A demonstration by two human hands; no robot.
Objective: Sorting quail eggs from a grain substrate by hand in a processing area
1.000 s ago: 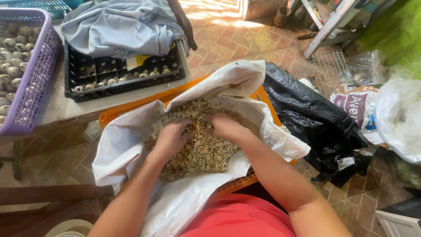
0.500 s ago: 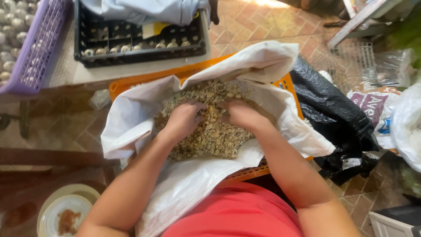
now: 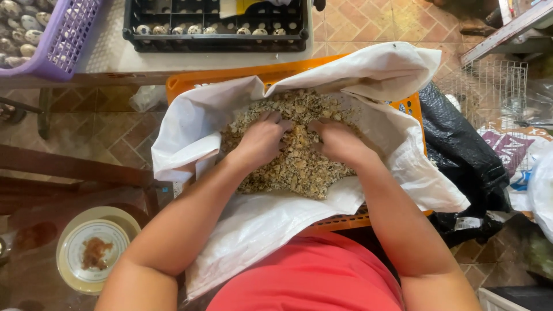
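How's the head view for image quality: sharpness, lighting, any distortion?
Head view: sharp on both hands, left hand and right hand, pressed into the speckled shell fragments; soft even daylight, brighter on the tiled floor at top; mild wide-angle bending at the edges; white sack bright but not blown out.

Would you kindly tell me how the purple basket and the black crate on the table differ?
The purple basket is fine-meshed and heaped with speckled eggs; the black crate has open square compartments, with eggs showing only along one row. The basket is cut off at the frame's corner; the crate sits more centrally. Both rest on the table.
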